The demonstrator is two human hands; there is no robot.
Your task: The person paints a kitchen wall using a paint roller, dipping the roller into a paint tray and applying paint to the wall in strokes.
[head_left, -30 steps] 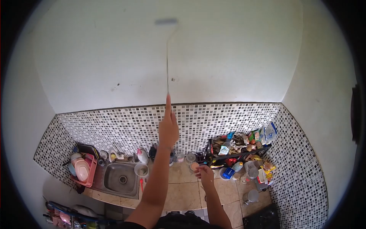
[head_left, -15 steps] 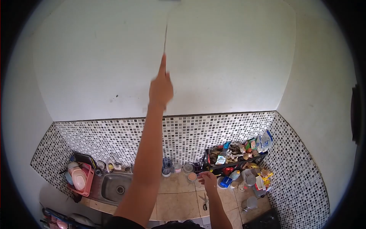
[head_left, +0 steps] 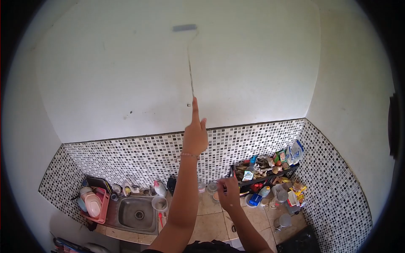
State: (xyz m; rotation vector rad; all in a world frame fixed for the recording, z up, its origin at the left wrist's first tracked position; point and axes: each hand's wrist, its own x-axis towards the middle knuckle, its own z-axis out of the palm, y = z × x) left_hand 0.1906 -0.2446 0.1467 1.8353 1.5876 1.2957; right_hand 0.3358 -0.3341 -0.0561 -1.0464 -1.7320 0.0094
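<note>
My left hand [head_left: 196, 137] is raised in front of the wall, closed around a paint roller [head_left: 184, 28]. Its index finger stretches upward along the thin metal rod [head_left: 190, 71], and the handle is hidden by the hand. The grey roller sleeve lies against the pale upper wall [head_left: 253, 63], slightly blurred. A beaded bracelet [head_left: 190, 155] circles the left wrist. Lower down, my right hand [head_left: 229, 194] hovers over the counter with fingers loosely bent and apart; nothing shows in it. Jars [head_left: 212, 187] stand just beyond it, and scissors [head_left: 233, 228] lie partly covered by the right forearm.
A steel sink [head_left: 139, 214] sits left, beside a pink dish rack [head_left: 101, 206] of plastic ware. A black shelf [head_left: 263, 179] heaped with food items stands right, with containers and a blue packet [head_left: 255, 199] in front. Mosaic tiles [head_left: 126, 162] cover the lower wall.
My left hand has drawn the roller down the wall, bringing its sleeve fully into view. My right hand has risen slightly. The view has shifted a little, showing more of the counter.
</note>
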